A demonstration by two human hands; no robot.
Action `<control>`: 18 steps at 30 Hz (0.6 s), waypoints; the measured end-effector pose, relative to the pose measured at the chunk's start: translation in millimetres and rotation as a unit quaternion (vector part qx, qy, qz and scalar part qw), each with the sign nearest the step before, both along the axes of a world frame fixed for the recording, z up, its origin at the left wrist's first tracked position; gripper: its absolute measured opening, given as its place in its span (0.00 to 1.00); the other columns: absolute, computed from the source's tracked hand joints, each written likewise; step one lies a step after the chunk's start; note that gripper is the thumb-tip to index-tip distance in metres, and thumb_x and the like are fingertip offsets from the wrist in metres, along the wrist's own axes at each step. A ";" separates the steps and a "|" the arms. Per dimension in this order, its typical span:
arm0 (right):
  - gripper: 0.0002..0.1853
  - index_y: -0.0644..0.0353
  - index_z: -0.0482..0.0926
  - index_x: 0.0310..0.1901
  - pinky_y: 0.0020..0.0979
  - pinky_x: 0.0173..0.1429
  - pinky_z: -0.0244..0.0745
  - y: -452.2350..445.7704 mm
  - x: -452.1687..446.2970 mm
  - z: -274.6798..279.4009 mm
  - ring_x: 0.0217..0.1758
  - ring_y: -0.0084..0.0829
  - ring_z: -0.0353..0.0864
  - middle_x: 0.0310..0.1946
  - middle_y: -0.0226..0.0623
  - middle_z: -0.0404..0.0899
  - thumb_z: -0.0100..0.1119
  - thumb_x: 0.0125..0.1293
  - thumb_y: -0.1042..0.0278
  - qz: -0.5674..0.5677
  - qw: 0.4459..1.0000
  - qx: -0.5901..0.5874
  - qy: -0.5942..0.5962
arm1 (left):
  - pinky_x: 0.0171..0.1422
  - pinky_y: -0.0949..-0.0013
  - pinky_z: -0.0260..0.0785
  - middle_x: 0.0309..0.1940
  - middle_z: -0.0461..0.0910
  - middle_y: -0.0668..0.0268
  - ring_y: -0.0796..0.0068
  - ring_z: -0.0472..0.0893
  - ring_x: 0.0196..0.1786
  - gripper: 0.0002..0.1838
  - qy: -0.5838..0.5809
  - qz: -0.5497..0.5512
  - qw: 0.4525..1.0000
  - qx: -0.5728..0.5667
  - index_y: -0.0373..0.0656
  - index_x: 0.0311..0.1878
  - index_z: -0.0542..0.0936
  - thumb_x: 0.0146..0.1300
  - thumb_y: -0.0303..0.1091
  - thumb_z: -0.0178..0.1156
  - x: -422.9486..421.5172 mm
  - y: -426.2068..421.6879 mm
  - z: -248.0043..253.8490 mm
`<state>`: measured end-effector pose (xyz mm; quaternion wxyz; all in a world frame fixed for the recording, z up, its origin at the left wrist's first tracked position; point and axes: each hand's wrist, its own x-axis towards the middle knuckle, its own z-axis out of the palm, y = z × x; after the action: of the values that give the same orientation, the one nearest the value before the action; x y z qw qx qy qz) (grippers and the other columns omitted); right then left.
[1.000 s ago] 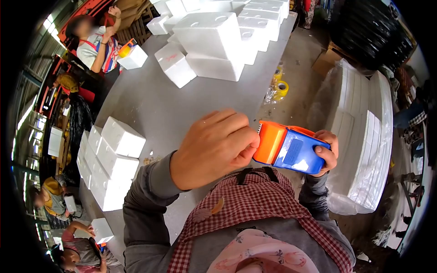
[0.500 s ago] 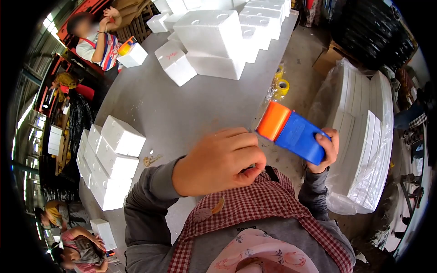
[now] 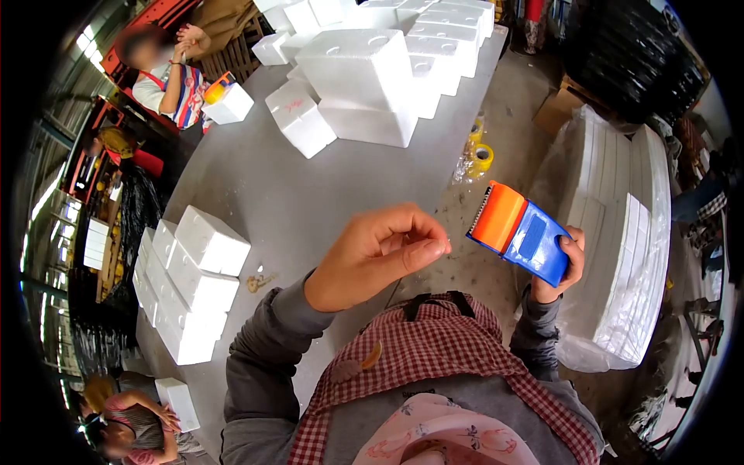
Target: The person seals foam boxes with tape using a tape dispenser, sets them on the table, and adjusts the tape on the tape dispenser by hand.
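My right hand (image 3: 572, 267) grips the blue body of a tape dispenser (image 3: 535, 239). Its orange front part and toothed cutting edge point toward my left hand. In front of my chest, my left hand (image 3: 376, 256) is closed in a pinch, thumb against fingertips; anything between them is too small to make out. A gap separates those fingertips from the dispenser. Beyond both hands, on the grey table (image 3: 333, 186), stand white foam boxes (image 3: 353, 70). Another stack of white foam boxes (image 3: 205, 271) lies left of my left arm.
Rolls of yellow tape (image 3: 481, 157) sit by the table's right edge. White foam sheets in clear plastic (image 3: 604, 232) stand at my right. Across the table, a person (image 3: 170, 85) stands by a foam box with another tape dispenser (image 3: 218, 87). Another person (image 3: 143, 422) is at lower left.
The tape dispenser has shifted slightly right and turned, showing its toothed edge. My left hand has rotated, so its thumb and pinched fingertips now show.
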<state>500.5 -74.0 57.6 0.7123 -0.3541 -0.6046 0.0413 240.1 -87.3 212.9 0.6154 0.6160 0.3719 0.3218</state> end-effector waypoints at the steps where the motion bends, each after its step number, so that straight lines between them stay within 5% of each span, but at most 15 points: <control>1: 0.19 0.56 0.72 0.42 0.29 0.38 0.66 0.2 0.3 0.0 0.35 0.35 0.69 0.34 0.44 0.69 0.60 0.44 0.75 -0.003 1.000 -0.002 0.002 | 0.43 0.81 0.65 0.35 0.73 0.71 0.87 0.70 0.37 0.08 -0.009 0.000 1.000 0.008 0.35 0.42 0.74 0.63 0.28 0.54 1.0 0.1 -1.5; 8: 0.20 0.56 0.72 0.43 0.30 0.40 0.66 1.0 1.2 -2.4 0.36 0.35 0.70 0.34 0.44 0.69 0.60 0.44 0.75 0.008 1.000 -0.013 0.012 | 0.42 0.81 0.63 0.33 0.69 0.71 0.86 0.68 0.37 0.07 -0.065 -0.002 0.990 0.123 0.39 0.41 0.70 0.60 0.22 0.52 -0.3 6.8 -19.5; 18: 0.21 0.57 0.72 0.43 0.30 0.42 0.66 2.8 0.1 -5.8 0.37 0.35 0.69 0.35 0.43 0.69 0.58 0.43 0.75 0.027 0.999 -0.009 0.042 | 0.44 0.78 0.63 0.34 0.71 0.70 0.83 0.69 0.36 0.05 -0.056 0.032 0.997 0.035 0.38 0.37 0.73 0.60 0.27 0.49 -0.6 7.2 -14.3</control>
<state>500.6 -71.3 51.8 0.7327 -0.3419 -0.5828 0.0812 239.5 -80.1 198.6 0.6029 0.6054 0.3450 0.3885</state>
